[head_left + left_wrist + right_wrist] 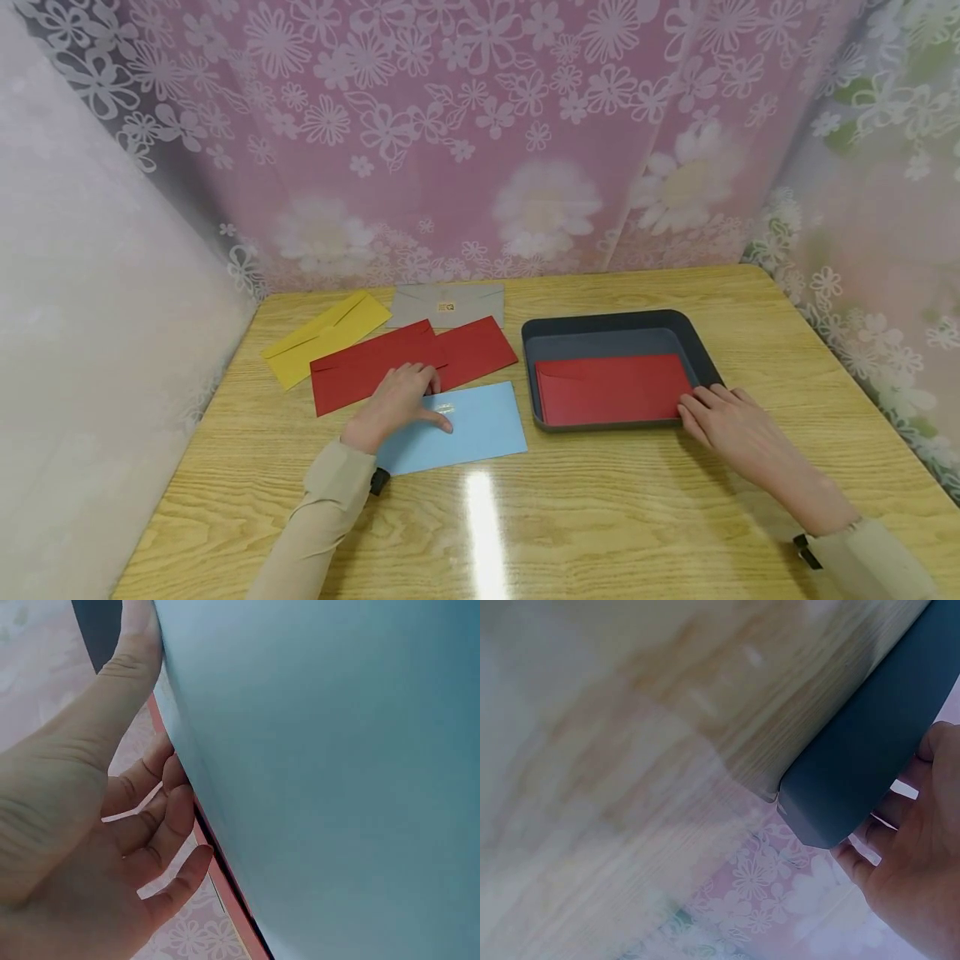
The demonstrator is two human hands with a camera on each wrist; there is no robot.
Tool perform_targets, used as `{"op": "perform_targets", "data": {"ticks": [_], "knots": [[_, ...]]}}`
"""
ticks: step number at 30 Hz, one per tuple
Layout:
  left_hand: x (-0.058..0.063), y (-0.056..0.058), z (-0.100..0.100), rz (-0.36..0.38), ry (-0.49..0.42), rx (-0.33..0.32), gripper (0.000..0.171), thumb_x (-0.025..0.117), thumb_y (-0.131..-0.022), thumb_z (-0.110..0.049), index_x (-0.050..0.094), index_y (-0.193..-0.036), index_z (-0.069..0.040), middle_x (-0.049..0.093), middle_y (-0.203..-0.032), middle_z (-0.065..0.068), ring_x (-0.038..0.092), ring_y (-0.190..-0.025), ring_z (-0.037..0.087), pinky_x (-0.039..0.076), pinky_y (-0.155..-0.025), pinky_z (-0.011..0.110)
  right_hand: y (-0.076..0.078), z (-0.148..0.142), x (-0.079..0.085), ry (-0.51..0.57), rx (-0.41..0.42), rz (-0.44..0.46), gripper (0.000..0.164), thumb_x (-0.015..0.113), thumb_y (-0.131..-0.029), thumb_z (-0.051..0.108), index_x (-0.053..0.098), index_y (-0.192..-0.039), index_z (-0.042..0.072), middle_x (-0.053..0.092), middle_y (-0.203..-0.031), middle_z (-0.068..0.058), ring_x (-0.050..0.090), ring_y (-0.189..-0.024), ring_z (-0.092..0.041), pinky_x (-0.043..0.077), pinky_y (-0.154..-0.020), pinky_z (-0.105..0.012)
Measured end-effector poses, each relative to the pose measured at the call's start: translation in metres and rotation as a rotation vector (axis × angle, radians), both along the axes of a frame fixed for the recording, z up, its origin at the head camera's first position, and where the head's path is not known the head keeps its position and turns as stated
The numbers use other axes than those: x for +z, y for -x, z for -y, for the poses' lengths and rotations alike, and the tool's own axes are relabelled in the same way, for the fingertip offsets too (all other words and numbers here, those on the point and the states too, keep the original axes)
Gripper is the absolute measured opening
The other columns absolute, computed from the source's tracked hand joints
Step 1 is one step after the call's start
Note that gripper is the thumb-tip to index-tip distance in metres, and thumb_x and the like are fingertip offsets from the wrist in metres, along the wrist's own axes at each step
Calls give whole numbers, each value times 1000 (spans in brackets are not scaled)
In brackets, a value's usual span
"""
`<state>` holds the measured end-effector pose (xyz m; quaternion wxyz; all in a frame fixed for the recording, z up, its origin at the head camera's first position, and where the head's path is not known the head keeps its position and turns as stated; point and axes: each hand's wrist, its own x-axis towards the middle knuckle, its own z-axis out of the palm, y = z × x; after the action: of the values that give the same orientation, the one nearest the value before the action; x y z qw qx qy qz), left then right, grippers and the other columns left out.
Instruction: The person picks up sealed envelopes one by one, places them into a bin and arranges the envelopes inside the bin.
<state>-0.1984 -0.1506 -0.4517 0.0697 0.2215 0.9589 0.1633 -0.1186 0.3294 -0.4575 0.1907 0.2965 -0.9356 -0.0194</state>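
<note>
On my head feed, the left hand is resting on a light-blue rectangular paper envelope, which is lying flat on the yellowish wood-grain table, left of a dark grey rectangular tray with rounded corners. Its blue face is looking plain and smooth, apart from a small shiny patch just beside the thumb; the hand is covering part of its left side. The thumb is spreading away from the bent fingers, which are reaching past the far edge toward a red paper envelope. That one is overlapping a second red envelope, with a yellow envelope and a grey envelope with a small sticker lying near them. The right hand is gripping the tray's near right corner, fingers bending over the rim beside a red envelope with a flap line lying inside. On my left wrist feed, the pale blue sheet is filling the right side, thumb and curved fingers meeting its edge wide apart; I cannot tell how firmly they are pressing. On my right wrist feed, the fingers are curling behind the tray's wall, their tips mostly hiding.
</note>
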Motion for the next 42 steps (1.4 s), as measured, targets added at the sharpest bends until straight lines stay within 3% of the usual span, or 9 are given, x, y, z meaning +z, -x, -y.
{"op": "perform_targets", "data": {"ticks": [5,9,13,17,22,25,29,34,42], "knots": [[2,-1,2,54,-61,12,56,94,-65,-45,58,-93,-11,57,-80,-2,48,-74,13,41,-71,31,-1,0,1,0,2,-3,20,67,-92,15,73,-106,1,67,-97,-13,63,-85,-34,51,-71,-51],[4,-3,5,39,-147,-3,43,88,-76,-39,63,-101,-14,65,-87,-3,58,-79,13,50,-75,31,-1,1,1,1,-7,6,18,66,-93,15,72,-105,2,66,-96,-11,62,-85,-34,50,-71,-52],[4,-4,6,-70,-219,-45,22,76,-91,-32,69,-106,-17,71,-101,-4,65,-91,13,55,-82,35,-1,1,1,9,-6,0,17,67,-92,14,72,-103,3,64,-94,-10,61,-83,-33,50,-71,-51],[6,-4,5,-264,-220,-68,9,67,-99,-25,68,-102,-17,71,-97,-3,64,-83,12,55,-74,32,-2,0,2,8,7,-14,18,67,-91,14,72,-103,3,64,-93,-10,61,-82,-32,49,-70,-50],[14,-2,2,-560,-123,-86,13,65,-102,-24,64,-94,-13,65,-82,-3,57,-73,12,49,-66,28,-2,0,2,2,14,-22,17,64,-94,16,72,-102,3,63,-91,-9,60,-80,-31,49,-68,-49],[24,0,-1,-664,-77,-85,18,64,-102,-26,62,-93,-11,64,-80,-1,56,-74,16,47,-69,31,-2,0,1,8,11,-27,16,64,-94,16,72,-100,4,63,-90,-9,59,-79,-31,48,-67,-48],[39,4,-6,-724,-61,-85,20,62,-103,-27,62,-93,-10,65,-82,0,60,-80,20,46,-74,35,-1,0,0,9,6,-20,16,67,-92,15,72,-101,3,63,-90,-9,60,-79,-31,49,-67,-49],[56,9,-16,-767,-94,-117,19,59,-105,-27,61,-94,-10,63,-82,0,60,-80,18,38,-69,32,-1,0,0,5,-1,-7,17,67,-92,15,72,-103,3,64,-92,-10,61,-81,-32,50,-69,-50],[81,18,-50,-806,-113,-169,17,59,-105,-25,64,-100,-10,68,-91,1,66,-91,19,46,-77,35,0,-2,-1,-6,-6,11,22,66,-93,16,73,-108,0,67,-99,-14,64,-88,-36,51,-74,-54]]}}
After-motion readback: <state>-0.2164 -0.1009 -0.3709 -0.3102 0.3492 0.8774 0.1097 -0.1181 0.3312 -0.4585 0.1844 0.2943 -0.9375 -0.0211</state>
